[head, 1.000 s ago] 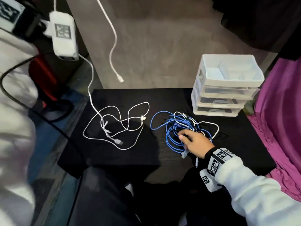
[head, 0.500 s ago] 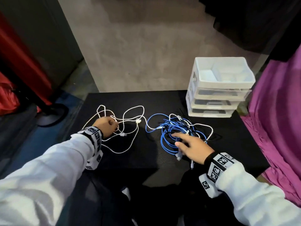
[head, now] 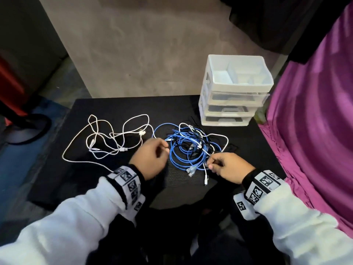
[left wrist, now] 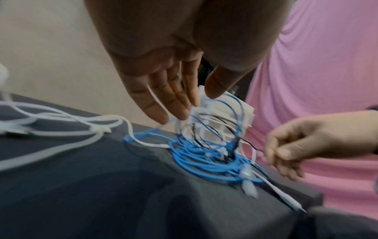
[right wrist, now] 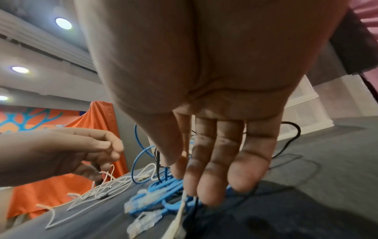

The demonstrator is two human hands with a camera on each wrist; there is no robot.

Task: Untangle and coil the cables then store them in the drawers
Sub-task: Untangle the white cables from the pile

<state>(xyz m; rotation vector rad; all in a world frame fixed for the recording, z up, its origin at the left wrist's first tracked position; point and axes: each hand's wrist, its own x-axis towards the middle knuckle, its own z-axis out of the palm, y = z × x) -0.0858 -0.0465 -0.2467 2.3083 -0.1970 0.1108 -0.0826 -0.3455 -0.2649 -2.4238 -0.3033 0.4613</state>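
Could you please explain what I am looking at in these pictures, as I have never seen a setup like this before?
There is no robot: a person wears three cameras, one on the head looking down and one on each wrist looking along the fingers. On the black table lie a loose white cable and a tangle of blue cable mixed with white and black ones, beside a white drawer unit. The right hand pinches a thin cable at the tangle's edge. The left hand reaches towards the tangle, holding nothing that I can see.
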